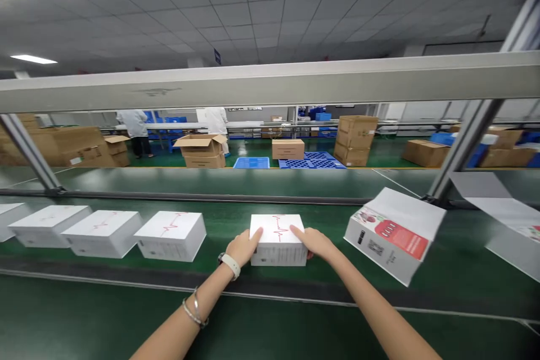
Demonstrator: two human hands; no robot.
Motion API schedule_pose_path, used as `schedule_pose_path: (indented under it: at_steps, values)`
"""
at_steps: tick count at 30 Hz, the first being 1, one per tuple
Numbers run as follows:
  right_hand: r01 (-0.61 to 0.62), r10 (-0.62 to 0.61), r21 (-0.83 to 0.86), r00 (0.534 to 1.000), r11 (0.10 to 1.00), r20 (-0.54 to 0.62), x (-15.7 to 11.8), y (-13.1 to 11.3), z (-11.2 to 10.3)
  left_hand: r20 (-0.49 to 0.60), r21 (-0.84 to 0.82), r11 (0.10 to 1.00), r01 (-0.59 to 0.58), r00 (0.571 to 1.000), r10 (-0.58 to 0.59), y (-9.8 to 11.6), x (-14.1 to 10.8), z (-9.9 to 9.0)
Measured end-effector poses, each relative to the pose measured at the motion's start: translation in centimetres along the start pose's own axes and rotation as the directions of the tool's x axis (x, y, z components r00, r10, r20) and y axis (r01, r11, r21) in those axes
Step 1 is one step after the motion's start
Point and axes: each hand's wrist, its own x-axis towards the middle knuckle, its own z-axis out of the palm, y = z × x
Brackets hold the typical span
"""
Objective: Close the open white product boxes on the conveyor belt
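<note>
A closed white carton (278,242) with a red zigzag line on its lid sits on the green conveyor belt (228,222) in front of me. My left hand (243,246) grips its left side, thumb on the top edge. On the opposite side my right hand (315,242) holds it the same way, fingers partly hidden behind the carton. To the right lies an open carton (390,236), its flap raised and a red printed panel facing me. Left of my hands stands another closed white carton (171,236).
More closed cartons (103,233) line the belt at left; another open carton (506,214) is at far right. A metal beam (270,83) crosses above, with slanted posts (462,149) at the sides. Beyond are cardboard boxes (356,139), a blue pallet (311,160) and two people in white coats.
</note>
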Motion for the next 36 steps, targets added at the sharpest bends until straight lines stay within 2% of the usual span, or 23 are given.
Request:
schedule_pose_path:
  at_steps: [3,6,9,11,12,13,14,15,16,17,18,19,20,21,22,24,26,28,31,33,36]
  values:
    - [-0.015,0.013,0.073,1.0,0.997,0.025,-0.3,-0.1,1.1,-0.066,0.002,1.0,0.028,0.997,-0.028,-0.8,-1.8,-0.4]
    - [0.017,-0.02,0.078,0.999,0.997,0.039,-1.2,0.9,1.7,-0.13,-0.014,0.999,0.051,0.99,-0.052,-1.0,-4.2,0.1]
    - [-0.017,0.015,0.101,1.0,0.995,0.023,-2.0,2.0,1.7,-0.166,-0.055,0.998,0.033,0.985,-0.042,-0.9,-6.0,1.0]
    - [0.001,0.005,0.134,0.999,0.991,-0.05,-3.1,2.7,1.4,-0.212,-0.084,0.996,0.009,0.977,-0.026,-1.0,-7.2,1.3]
    - [0.058,-0.038,0.146,0.99,0.988,-0.136,-4.0,3.1,1.1,-0.24,-0.094,0.996,-0.006,0.971,-0.017,-1.1,-7.9,1.4]
    - [0.144,-0.104,0.135,0.958,0.98,-0.268,-4.9,3.5,0.6,-0.282,-0.103,0.994,-0.034,0.959,0.003,-1.1,-8.7,1.5]
    - [0.231,-0.169,0.092,0.882,0.969,-0.44,-6.0,4.0,-0.2,-0.34,-0.11,0.991,-0.08,0.94,0.038,-1.2,-9.5,1.7]
    - [0.285,-0.21,0.023,0.756,0.958,-0.62,-6.9,4.7,-1.4,-0.387,-0.114,0.984,-0.137,0.918,0.083,-1.1,-10.2,1.9]
    - [0.287,-0.212,-0.042,0.594,0.957,-0.776,-7.8,5.5,-2.8,-0.491,-0.116,0.964,-0.241,0.857,0.155,-0.8,-10.7,2.2]
    - [0.239,-0.164,-0.062,0.434,0.969,-0.886,-8.4,6.6,-4.6,-0.567,-0.106,0.935,-0.338,0.793,0.222,-0.4,-11.0,2.5]
    - [0.177,-0.049,0.007,0.313,0.984,-0.948,-8.9,7.9,-6.6,-0.592,-0.097,0.903,-0.418,0.754,0.285,0.3,-11.0,2.9]
    - [0.136,0.11,0.148,0.25,0.98,-0.962,-9.2,9.4,-8.7,-0.603,-0.092,0.864,-0.495,0.718,0.347,1.3,-10.9,3.4]
    - [0.124,0.278,0.315,0.248,0.941,-0.928,-9.3,11.0,-10.7,-0.594,-0.091,0.825,-0.557,0.696,0.404,2.4,-10.7,4.0]
    - [0.134,0.415,0.467,0.295,0.874,-0.861,-9.2,12.6,-12.6,-0.573,-0.095,0.787,-0.609,0.68,0.457,3.7,-10.5,4.7]
    - [0.153,0.496,0.58,0.375,0.8,-0.783,-8.9,14.1,-14.1,-0.553,-0.103,0.755,-0.647,0.669,0.498,5.1,-10.3,5.5]
    - [0.21,0.502,0.682,0.534,0.7,-0.68,-7.6,16.5,-16.0,-0.511,-0.14,0.733,-0.666,0.683,0.522,7.4,-10.0,7.3]
    - [0.276,0.427,0.711,0.641,0.646,-0.638,-5.7,17.9,-16.7,-0.462,-0.19,0.762,-0.619,0.741,0.487,8.8,-9.7,9.0]
    - [0.325,0.362,0.737,0.711,0.592,-0.604,-3.8,18.5,-16.6,-0.424,-0.228,0.798,-0.557,0.795,0.434,9.2,-9.2,10.4]
    - [0.359,0.263,0.767,0.791,0.532,-0.553,-1.7,18.4,-16.6,-0.419,-0.264,0.816,-0.514,0.823,0.383,8.8,-8.4,11.3]
    - [0.361,0.128,0.784,0.867,0.505,-0.481,-0.9,17.9,-16.9,-0.421,-0.283,0.806,-0.52,0.822,0.383,8.6,-7.7,10.9]
    - [0.323,-0.092,0.782,0.941,0.533,-0.327,-0.2,16.3,-17.5,-0.437,-0.268,0.755,-0.599,0.774,0.459,9.3,-5.9,8.7]
